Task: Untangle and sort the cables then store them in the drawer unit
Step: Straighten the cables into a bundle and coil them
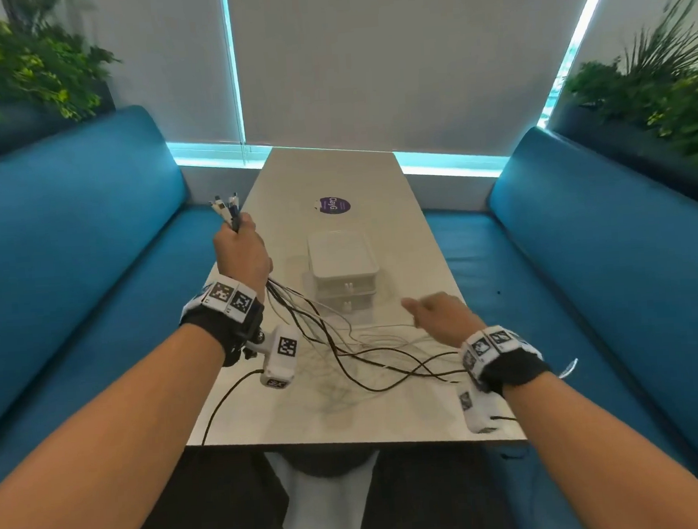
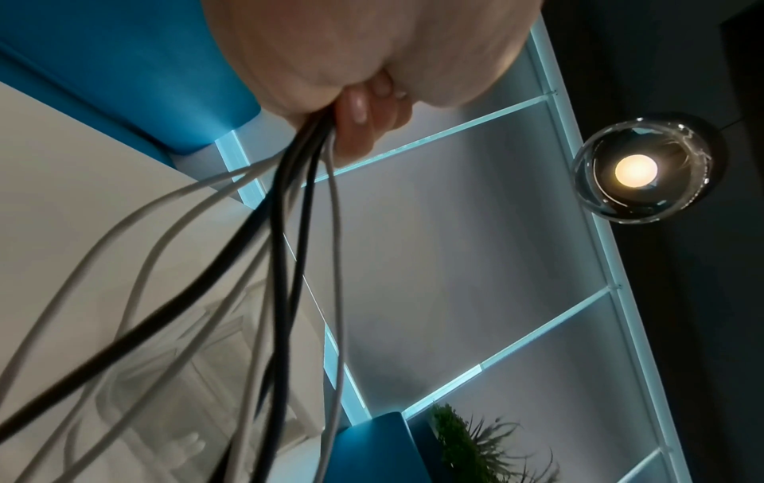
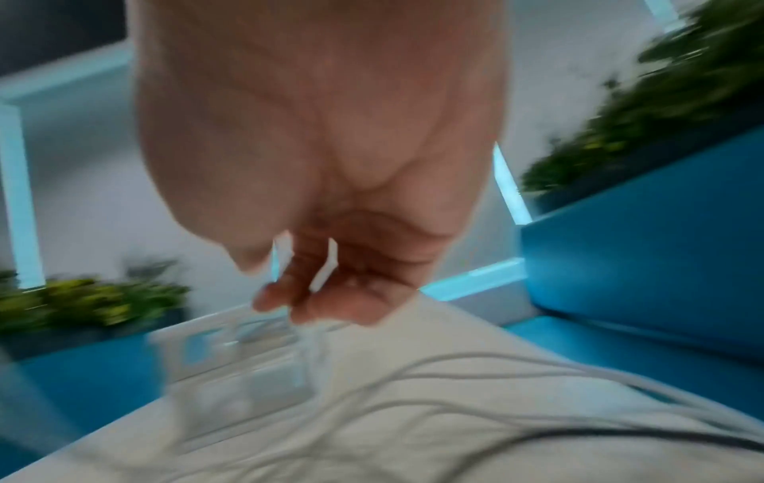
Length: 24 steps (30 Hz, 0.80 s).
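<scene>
Several cables (image 1: 336,347), black and white, gathered near one end in the left hand (image 1: 242,252), raised above the left edge of the worktop (image 1: 389,417) with fingers curled tight round the bundle. Connector ends (image 1: 225,204) sticking up out of the fist; the rest trailing down from under the palm and spreading in loose crossing loops over the near half of the worktop, toward the right wrist. From the left wrist view, the same fist (image 2: 363,58) closed over dark and pale strands (image 2: 289,228) hanging straight down. Right hand (image 1: 440,314) low over the worktop just right of the cable spread, fingers loosely curled and slightly parted, nothing between them; in the blurred right wrist view, fingertips (image 3: 314,307) close above pale cables (image 3: 455,392), contact impossible to tell. Drawer unit (image 1: 344,277), translucent white, standing mid-worktop between the two hands and a little beyond them, both front drawers closed, some cable strands lying against its near side. Purple round sticker (image 1: 333,206) further back on the worktop. Blue benches (image 1: 72,240) on both sides.
</scene>
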Motion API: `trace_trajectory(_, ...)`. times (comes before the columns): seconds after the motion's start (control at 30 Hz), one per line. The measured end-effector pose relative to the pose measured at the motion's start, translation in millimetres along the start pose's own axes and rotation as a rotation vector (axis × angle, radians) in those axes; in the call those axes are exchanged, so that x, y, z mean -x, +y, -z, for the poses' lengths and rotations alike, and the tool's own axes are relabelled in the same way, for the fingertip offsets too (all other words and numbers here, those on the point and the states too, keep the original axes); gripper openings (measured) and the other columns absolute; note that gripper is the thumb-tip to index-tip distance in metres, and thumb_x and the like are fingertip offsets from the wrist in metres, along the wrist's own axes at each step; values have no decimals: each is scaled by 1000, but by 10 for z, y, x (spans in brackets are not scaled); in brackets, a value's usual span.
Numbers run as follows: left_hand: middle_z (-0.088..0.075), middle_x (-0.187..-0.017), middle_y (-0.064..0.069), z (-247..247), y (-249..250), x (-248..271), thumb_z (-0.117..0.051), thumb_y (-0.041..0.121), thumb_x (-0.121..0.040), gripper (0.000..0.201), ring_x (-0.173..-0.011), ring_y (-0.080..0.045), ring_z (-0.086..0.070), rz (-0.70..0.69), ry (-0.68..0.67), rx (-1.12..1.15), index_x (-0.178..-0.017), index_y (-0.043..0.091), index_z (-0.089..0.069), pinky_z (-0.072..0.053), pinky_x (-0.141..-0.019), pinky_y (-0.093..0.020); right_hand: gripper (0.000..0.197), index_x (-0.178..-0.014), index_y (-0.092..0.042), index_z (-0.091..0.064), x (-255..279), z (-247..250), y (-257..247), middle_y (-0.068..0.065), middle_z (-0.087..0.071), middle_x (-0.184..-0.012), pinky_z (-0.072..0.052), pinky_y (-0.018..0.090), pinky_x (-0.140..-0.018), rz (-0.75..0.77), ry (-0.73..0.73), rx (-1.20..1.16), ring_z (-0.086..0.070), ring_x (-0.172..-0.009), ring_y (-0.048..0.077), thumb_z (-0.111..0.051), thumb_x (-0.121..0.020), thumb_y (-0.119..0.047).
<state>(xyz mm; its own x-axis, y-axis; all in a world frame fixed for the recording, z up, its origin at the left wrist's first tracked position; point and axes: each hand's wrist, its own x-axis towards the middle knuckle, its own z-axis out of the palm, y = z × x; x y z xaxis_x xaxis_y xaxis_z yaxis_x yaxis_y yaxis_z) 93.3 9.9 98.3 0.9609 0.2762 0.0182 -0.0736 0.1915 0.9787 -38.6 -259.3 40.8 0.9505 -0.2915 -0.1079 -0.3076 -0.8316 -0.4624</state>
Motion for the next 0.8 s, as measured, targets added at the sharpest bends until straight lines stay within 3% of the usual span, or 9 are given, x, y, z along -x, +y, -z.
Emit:
trace_trajectory(0.1, -34, -58, 2, -66, -34, 139, -45, 30, -103, 27, -46, -11, -29, 18, -70, 28, -78, 20, -45, -29, -46, -22, 52, -117, -19, -62, 41, -118, -639, -3, -65, -116, -48, 31, -87, 278, 16, -216, -60, -101, 11, -53, -91, -63)
trace_trajectory(0.2, -31, -55, 4, -87, -71, 313, -44, 29, -104, 29, -44, -11, -26, 2, -131, 41, -76, 19, -45, -26, -45, -23, 75, -142, -28, -45, 67, -274, -1205, -10, -54, -140, -39, 30, -98, 369, -212, -295, -50, -118, 6, -64, -80, -67)
trace_trajectory(0.27, -31, -51, 6, -65, -81, 391, -44, 31, -103, 33, -41, -11, -25, 4, -177, 58, -72, 20, -42, -23, -43, -23, 66, -136, -24, -50, 85, -434, -1455, -7, -63, -128, -45, 31, -92, 456, -280, -201, -60, -109, 11, -68, -82, -58)
trace_trajectory(0.33, -28, -50, 7, -7, -68, 385, -43, 30, -103, 37, -39, -10, -21, 29, -231, 96, -68, 21, -38, -19, -41, -21, 25, -108, -19, -63, 124, -555, -1569, -7, -71, -93, -52, 35, -74, 484, -284, -191, -65, -77, 7, -61, -93, -39)
trace_trajectory(0.4, -27, -49, 7, 107, -56, 289, -43, 28, -103, 39, -38, -10, -19, 57, -255, 115, -66, 23, -36, -18, -41, -19, 20, -89, -17, -62, 149, -613, -1541, -7, -64, -73, -56, 35, -62, 428, -325, -315, -60, -57, 5, -53, -100, -31)
trace_trajectory(0.5, -29, -47, 9, 327, -99, 100, -45, 27, -101, 38, -35, -9, -21, 103, -200, 93, -65, 23, -35, -19, -41, -17, 32, -83, -14, -60, 180, -619, -1260, -3, -53, -68, -50, 23, -51, 362, -401, -365, -54, -53, 11, -54, -99, -40)
trace_trajectory(0.57, -29, -44, 9, 428, -198, 23, -45, 27, -101, 38, -36, -10, -21, 137, -192, 44, -64, 23, -35, -20, -42, -17, 40, -82, -12, -59, 178, -606, -1063, 0, -46, -64, -43, 21, -48, 325, -422, -390, -45, -50, 11, -52, -99, -47)
trace_trajectory(0.7, -35, -42, 7, 471, -444, 73, -46, 36, -98, 42, -36, -16, -29, 90, -318, -293, -60, 20, -39, -26, -50, -26, 32, -85, -11, -61, 89, -549, -892, -6, -39, -60, -36, 25, -50, 227, -478, -551, -35, -54, 11, -49, -101, -37)
trace_trajectory(0.8, -37, -45, 7, 446, -549, 185, -43, 43, -100, 47, -41, -18, -31, 38, -458, -470, -60, 19, -40, -28, -55, -33, 29, -87, -12, -63, 10, -474, -876, -6, -43, -64, -43, 28, -56, 242, -428, -535, -41, -57, 10, -50, -101, -33)
